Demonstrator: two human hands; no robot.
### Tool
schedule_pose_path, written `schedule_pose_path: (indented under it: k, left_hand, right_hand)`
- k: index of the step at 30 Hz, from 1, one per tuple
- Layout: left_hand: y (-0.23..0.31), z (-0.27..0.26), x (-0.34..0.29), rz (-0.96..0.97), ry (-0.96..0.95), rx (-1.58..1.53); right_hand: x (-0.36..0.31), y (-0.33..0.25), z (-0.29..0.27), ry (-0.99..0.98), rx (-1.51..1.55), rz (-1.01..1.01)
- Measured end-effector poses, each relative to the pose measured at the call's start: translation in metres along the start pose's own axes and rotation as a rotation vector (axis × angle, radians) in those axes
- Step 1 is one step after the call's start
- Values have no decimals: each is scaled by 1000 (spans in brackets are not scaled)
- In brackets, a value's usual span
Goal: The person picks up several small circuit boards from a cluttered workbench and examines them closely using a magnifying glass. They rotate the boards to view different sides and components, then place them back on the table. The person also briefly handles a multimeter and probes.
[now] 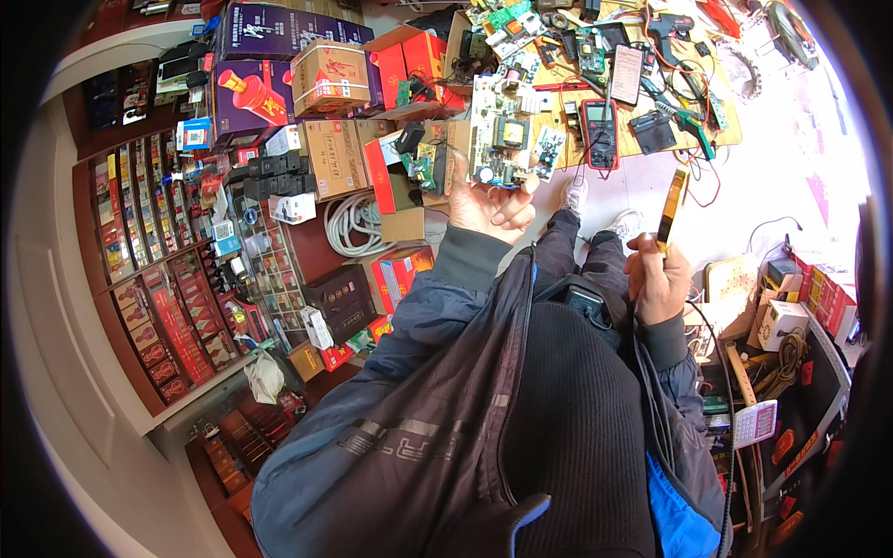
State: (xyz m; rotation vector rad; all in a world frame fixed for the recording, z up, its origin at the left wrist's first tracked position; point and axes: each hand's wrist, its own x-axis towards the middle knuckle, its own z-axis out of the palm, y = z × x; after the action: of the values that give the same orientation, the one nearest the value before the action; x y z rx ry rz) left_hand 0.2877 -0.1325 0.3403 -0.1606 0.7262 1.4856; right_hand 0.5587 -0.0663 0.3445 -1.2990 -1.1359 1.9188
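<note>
Left hand (488, 210): holds a circuit board (491, 126)
Right hand (660, 282): grips a slim golden tool (672, 206)
Table (728, 132): bears a red meter (601, 139) at its near edge

"Shop or workshop?"

"Both, it seems: shelves (149, 267) of small packets (119, 209) and stacked purple cartons (298, 30) suggest a shop."

"And the workshop?"

"Circuit boards (487, 139), a red multimeter (600, 141) and a power drill (669, 25)."

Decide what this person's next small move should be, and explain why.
Probably bring the yellow-and-black tool over toward the circuit board: the left hand supports the board at its near edge, while the right hand holds the tool well off to the side, apart from it.
</note>
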Motion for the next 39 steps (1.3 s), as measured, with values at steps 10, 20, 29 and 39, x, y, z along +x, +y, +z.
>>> schedule_pose_path:
  k: [10, 20, 29, 39]
  left_hand:
    - [-3, 0, 1, -6, -13, -30]
    - [-7, 2, 4, 4, -14, -131]
    - [-9, 6, 6, -8, 33, -99]
    - [-13, 7, 9, -44, -39, -117]
  right_hand:
    - [0, 1, -4, -6, -3, 26]
    - [3, -1, -9, -15, -75, 63]
    - [6, -12, -11, -22, -140, 38]
    - [3, -4, -9, 6, 36, 73]
